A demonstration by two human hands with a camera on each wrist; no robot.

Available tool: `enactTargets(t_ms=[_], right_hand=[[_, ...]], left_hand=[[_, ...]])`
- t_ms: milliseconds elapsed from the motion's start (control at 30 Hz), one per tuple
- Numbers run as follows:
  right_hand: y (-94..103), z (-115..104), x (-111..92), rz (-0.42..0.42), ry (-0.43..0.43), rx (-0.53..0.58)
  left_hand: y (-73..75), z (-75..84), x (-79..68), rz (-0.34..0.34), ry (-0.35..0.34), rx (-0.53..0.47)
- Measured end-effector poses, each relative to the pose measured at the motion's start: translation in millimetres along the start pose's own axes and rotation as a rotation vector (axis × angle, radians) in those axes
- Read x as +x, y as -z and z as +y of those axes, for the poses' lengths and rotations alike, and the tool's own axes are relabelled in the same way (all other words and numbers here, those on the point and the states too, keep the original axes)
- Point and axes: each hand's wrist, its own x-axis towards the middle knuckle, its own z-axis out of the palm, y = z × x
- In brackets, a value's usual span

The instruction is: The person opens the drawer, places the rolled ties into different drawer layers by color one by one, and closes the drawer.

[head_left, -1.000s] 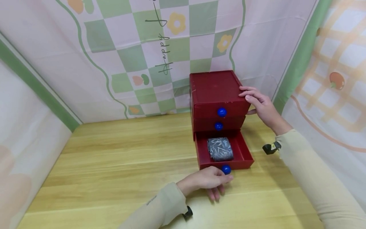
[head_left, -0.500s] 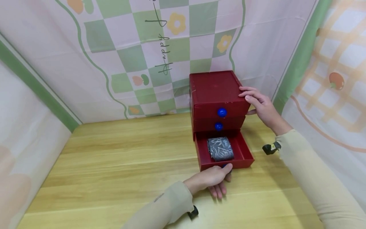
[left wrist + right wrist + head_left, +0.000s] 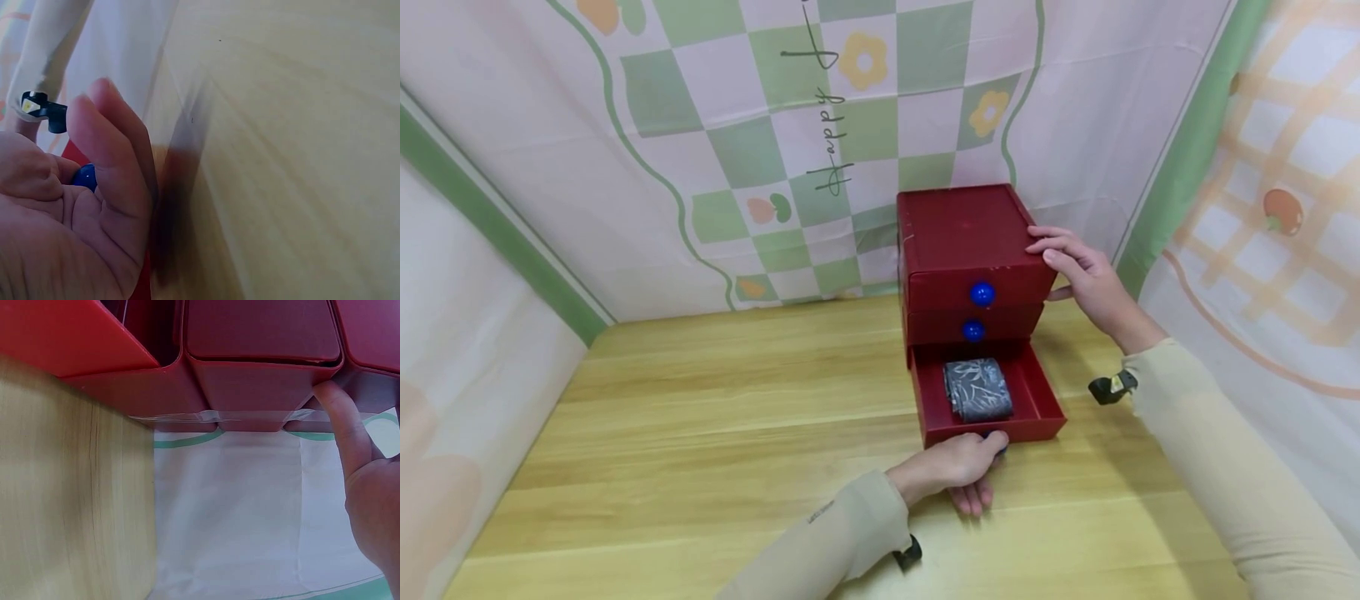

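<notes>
A dark red cabinet [image 3: 966, 229] with stacked drawers stands on the table, and its bottom drawer [image 3: 1047, 408] is pulled out. Inside that drawer lies a folded dark grey cloth [image 3: 979, 390] with a pale leaf pattern. My left hand [image 3: 958, 462] pinches the drawer's blue knob [image 3: 85, 177] between thumb and forefinger; its other fingers extend below. With fingers on the top edge and right side of the cabinet, my right hand [image 3: 1090, 283] rests there. In the right wrist view, one finger [image 3: 340, 419] touches the cabinet's side.
Two upper drawers with blue knobs [image 3: 982, 293] are closed. A patterned cloth wall [image 3: 820, 133] rises behind the cabinet, and another cloth side [image 3: 1270, 275] stands to the right. Wooden table surface [image 3: 715, 408] extends left of the cabinet.
My left hand has shifted slightly to the right and up, and its thumb and forefinger have taken hold of the bottom drawer's knob. The drawer and my right hand look unmoved.
</notes>
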Motion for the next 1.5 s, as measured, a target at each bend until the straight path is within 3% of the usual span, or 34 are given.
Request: enactTargets(t_ms=[300,933,1500], right_hand=[[-0.7,-0.7,1.1,-0.001,0.002,-0.005],[-1.1,-0.2,-1.3,-0.001,-0.007,-0.005],[-1.9,-1.4,-1.1,0.001,-0.007,0.033]], left_hand=[[2.1,-0.1,-0.5,0.004,-0.002,0.019],[3.9,-2.7,-1.3,-0.015,-0.003,-0.053],[8.5,-1.6,1.6,0.004,-0.010,-0.013]])
